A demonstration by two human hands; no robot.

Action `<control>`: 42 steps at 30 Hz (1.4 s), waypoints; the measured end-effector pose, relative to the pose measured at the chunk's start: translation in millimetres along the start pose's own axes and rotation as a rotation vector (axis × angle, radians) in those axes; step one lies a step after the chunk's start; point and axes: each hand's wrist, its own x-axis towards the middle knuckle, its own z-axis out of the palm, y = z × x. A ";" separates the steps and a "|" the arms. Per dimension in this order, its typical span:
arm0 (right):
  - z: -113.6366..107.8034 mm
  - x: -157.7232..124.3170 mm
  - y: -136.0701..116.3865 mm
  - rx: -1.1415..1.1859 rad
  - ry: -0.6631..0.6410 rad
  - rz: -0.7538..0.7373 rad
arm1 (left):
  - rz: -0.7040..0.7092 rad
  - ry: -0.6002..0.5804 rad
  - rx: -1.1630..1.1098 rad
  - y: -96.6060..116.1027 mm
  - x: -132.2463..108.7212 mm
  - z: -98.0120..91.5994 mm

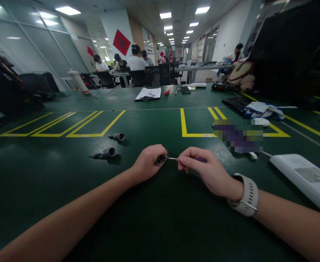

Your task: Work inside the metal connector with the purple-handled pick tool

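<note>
My left hand [148, 162] is closed around a small round metal socket [160, 159] resting on the green table. My right hand [203, 171] pinches a thin tool with a purple handle [200, 160]; its metal tip [172, 158] reaches into the socket's open end. Both hands lie on the table surface, a few centimetres apart. A white watch [247, 196] sits on my right wrist. Two more metal sockets lie loose to the left: one [108, 153] near my left hand, another [118, 137] a bit farther back.
Yellow lines [94, 125] mark boxes on the green table [160, 218]. A white flat device [304, 178] lies at right, gloves [262, 109] and a black case behind it. Papers [148, 94], a red pen and a phone lie far back. Several people sit at distant desks.
</note>
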 end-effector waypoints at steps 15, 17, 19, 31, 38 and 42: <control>3.3 -6.1 -8.3 -0.274 -0.002 -0.096 | -0.047 -0.039 0.128 0.8 -0.4 0.6; 0.8 -3.5 -3.8 -0.124 0.000 -0.032 | -0.052 -0.038 0.111 1.1 -0.6 -0.2; -1.5 -0.2 1.6 0.077 0.005 0.034 | -0.049 -0.026 0.082 1.1 -0.7 -0.8; 1.8 0.1 0.6 0.037 0.065 0.001 | -0.083 0.016 0.040 -0.4 1.8 1.4; 4.1 -5.4 -7.3 -0.207 -0.035 -0.069 | -0.082 -0.041 0.152 2.2 1.4 0.6; -0.4 1.2 6.9 0.255 -0.033 0.110 | -0.065 -0.008 0.078 1.8 0.5 -0.5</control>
